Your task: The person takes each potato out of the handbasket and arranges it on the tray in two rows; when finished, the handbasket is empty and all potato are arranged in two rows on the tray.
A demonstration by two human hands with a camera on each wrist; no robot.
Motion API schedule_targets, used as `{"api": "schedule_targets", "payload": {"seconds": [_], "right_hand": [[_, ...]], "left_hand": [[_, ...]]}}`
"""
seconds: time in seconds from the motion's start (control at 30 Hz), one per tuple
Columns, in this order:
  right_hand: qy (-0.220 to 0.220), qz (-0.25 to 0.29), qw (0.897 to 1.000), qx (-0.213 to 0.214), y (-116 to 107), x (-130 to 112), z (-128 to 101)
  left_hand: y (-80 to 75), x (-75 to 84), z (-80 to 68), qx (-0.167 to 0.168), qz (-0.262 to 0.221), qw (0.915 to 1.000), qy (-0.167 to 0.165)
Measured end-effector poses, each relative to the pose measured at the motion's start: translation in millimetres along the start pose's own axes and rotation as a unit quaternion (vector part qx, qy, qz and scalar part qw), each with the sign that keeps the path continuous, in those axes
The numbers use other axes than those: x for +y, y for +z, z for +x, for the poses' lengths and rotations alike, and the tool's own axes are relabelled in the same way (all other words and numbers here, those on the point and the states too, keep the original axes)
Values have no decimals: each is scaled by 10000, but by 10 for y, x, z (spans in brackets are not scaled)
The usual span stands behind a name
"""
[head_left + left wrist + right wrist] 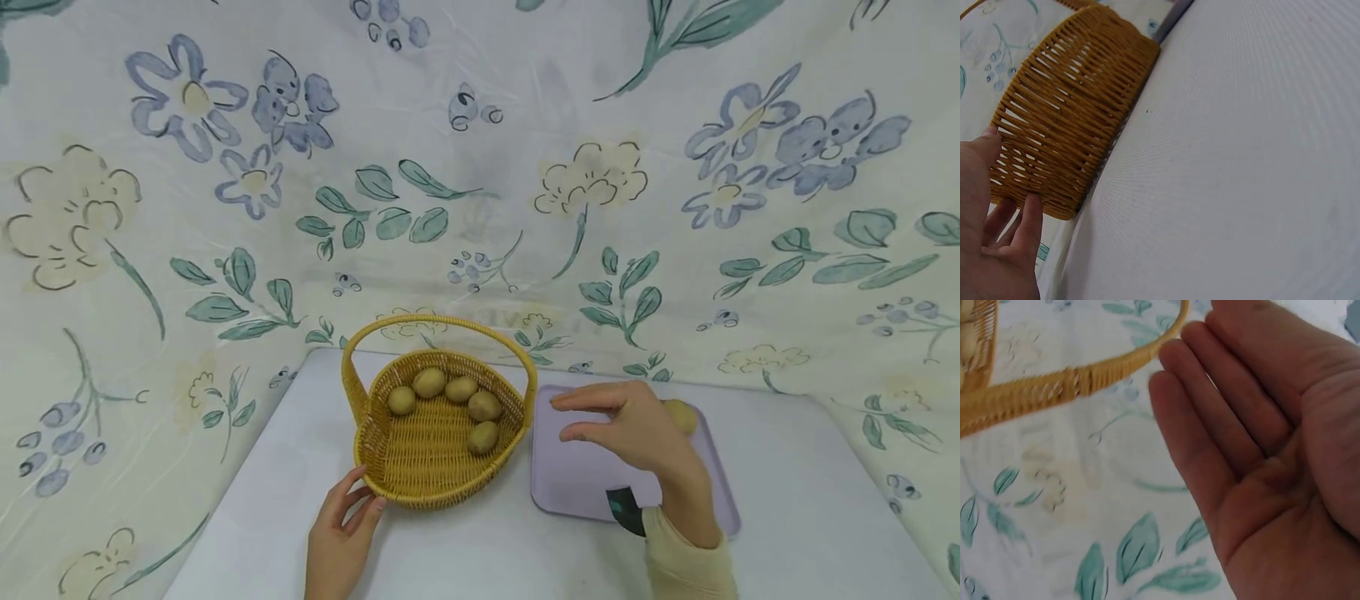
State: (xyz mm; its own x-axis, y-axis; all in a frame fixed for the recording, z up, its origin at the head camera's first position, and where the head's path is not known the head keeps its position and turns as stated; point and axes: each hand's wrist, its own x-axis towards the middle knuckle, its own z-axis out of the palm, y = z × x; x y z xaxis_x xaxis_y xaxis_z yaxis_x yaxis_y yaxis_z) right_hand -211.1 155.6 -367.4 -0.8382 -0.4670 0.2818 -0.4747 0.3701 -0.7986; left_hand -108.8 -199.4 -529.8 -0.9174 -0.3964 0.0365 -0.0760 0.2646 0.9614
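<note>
A yellow wicker basket (431,496) with a tall arched handle stands on the white table. Inside it, along the back and right wall, lie several oval, brownish-green fruits (430,382) that look like kiwis. My left hand (341,529) holds the basket's front left edge, thumb and fingers spread against the wickerwork (1069,106). My right hand (637,425) is raised over a lilac tray (566,492), its palm empty. In the head view its thumb and fingers are parted, pointing toward the basket. A yellowish round item (681,417) on the tray is partly hidden behind that hand.
The tray stands to the right of the basket, close to its right side. Floral cloth (480,208) hangs behind and on both sides of the table (270,517). A dark device (626,510) sits at my right wrist.
</note>
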Motion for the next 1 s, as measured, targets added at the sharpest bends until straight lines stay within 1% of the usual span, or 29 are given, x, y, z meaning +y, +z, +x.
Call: {"api": "schedule_targets", "payload": {"seconds": [0.03,0.13,0.23,0.3,0.37,0.47,0.53,0.63,0.73,0.87,1.0], "right_hand": [[-136,16,9996,-250,14,-36,52],[-468,-174,9962,-715,76,-106,199],[-798,-85,9901,-1151,165,-121,342],[-858,-87,9865,-1390,235,-124,430],[-766,-27,9837,-1625,315,-129,517],[-467,-27,9802,-1925,434,-144,636],[-302,52,9761,-2152,507,-151,711],[-140,-43,9697,-2440,598,-173,810],[-50,-267,9655,-2590,687,-223,878],[56,-624,9622,-2651,816,-257,943],[224,-745,9586,-2739,938,-208,1018]], "left_hand": [[-3,-2,3,-11,-2,10000,6],[-7,-14,12,-23,-15,10000,23],[-11,-22,10,-3,52,10000,65],[-16,-25,12,18,81,9999,94],[-23,-22,11,23,77,9999,99],[-32,-13,9,17,57,10000,40],[-37,-1,1,-4,62,10000,-16],[-40,12,-9,-36,94,9999,-81],[-41,15,-19,-25,114,9999,-90],[-40,1,-14,-2,74,10000,6],[-44,-10,-4,-34,104,9999,127]]}}
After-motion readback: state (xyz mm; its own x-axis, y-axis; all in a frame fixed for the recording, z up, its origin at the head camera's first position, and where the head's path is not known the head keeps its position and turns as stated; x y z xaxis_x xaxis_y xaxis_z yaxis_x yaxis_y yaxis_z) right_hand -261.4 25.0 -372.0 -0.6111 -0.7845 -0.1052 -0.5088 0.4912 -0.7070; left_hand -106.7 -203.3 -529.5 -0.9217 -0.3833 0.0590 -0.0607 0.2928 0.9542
